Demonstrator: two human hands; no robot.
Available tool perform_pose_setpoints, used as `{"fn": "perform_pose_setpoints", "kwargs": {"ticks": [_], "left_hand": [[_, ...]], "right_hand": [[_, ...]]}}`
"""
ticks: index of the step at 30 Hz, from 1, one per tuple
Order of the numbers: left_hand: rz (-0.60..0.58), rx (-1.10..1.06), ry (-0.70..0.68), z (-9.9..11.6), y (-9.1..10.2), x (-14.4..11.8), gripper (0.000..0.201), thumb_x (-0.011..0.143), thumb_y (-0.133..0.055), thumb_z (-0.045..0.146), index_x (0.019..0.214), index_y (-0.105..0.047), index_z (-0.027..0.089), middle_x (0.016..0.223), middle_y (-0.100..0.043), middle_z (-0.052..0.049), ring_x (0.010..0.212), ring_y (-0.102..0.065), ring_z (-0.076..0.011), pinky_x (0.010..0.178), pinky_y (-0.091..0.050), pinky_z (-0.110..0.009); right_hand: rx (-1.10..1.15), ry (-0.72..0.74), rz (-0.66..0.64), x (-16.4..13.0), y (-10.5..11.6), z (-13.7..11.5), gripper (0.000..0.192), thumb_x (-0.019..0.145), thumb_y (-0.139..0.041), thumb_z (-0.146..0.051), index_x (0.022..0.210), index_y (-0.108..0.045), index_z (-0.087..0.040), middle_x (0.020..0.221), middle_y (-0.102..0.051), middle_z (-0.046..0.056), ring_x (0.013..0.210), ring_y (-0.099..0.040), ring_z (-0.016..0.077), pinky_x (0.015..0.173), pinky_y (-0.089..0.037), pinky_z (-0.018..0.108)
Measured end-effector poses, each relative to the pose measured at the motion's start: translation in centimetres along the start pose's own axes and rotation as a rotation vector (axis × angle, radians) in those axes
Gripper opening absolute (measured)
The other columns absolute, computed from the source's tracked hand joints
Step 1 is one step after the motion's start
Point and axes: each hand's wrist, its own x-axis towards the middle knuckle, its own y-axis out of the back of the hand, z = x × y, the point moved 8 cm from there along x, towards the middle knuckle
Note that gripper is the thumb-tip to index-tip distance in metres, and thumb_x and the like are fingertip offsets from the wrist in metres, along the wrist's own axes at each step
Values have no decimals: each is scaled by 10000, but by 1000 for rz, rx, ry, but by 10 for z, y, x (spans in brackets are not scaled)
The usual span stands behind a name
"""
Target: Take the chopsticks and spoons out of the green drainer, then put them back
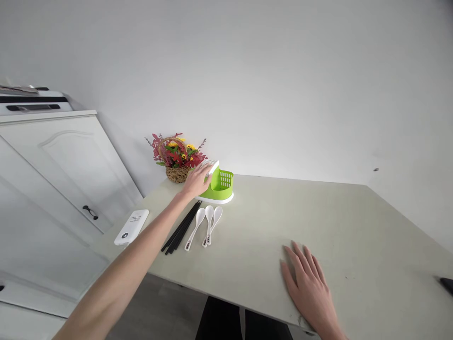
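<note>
My left hand (198, 181) reaches out to a green utensil holder (221, 192) with a slotted basket, a white base and a white lid (213, 167). Its fingers bend over the lid, and the hand covers the holder's left part. Just in front of the holder lie several black chopsticks (181, 230) in a loose bundle. Beside them are three white spoons (209, 217), two of them with crossing handles. My right hand (309, 278) rests flat on the tabletop near the front edge, fingers stretched out and holding nothing.
A wicker basket (176, 175) of red and yellow flowers stands behind my left hand by the wall. On the table's left lies a white, phone-shaped object (132, 227). White cabinets (67, 156) flank the table (269, 212) on the left. A dark object (447, 284) sits at the right edge.
</note>
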Motion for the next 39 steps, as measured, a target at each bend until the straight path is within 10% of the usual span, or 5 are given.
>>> {"fn": "perform_pose_setpoints", "kwargs": {"ticks": [7,16,23,31,39], "left_hand": [[352,-310,61,88,30,-71,361,1048,-448,273,1381,-569,202,1388,-638,-121,1383,-523,-265,1185,-389,-462],[-369,-953,186,176,-30,-193,325,1060,-471,391,930,-686,185,717,-643,4,619,-550,-112,571,-411,-219],[-392,-1017,287,151,-30,-233,404,1052,-482,446,835,-696,181,591,-507,40,514,-401,-90,491,-288,-228],[173,-297,492,26,34,-248,281,1015,-492,444,999,-648,211,819,-639,-48,741,-609,-200,680,-494,-305],[-142,108,517,-24,9,-247,540,955,-518,437,1375,-496,98,1314,-592,-231,1232,-577,-401,1000,-494,-527]], "right_hand": [[7,-6,14,-1,2,1,629,1046,-299,-566,1530,-513,-226,1673,-378,11,1588,-223,290,1274,-288,543],[12,-2,18,-3,3,2,619,1042,-294,-568,1523,-512,-245,1650,-420,11,1571,-274,289,1257,-313,547],[10,-20,-25,-4,-1,5,649,1036,-279,-594,1537,-499,-244,1669,-383,5,1581,-248,285,1261,-305,560],[16,-23,-18,-6,0,6,656,1035,-280,-603,1550,-482,-251,1679,-364,-6,1586,-234,274,1272,-287,550],[15,-25,-22,-4,2,3,654,1040,-273,-594,1548,-484,-241,1679,-365,-1,1589,-225,267,1274,-283,546]]}}
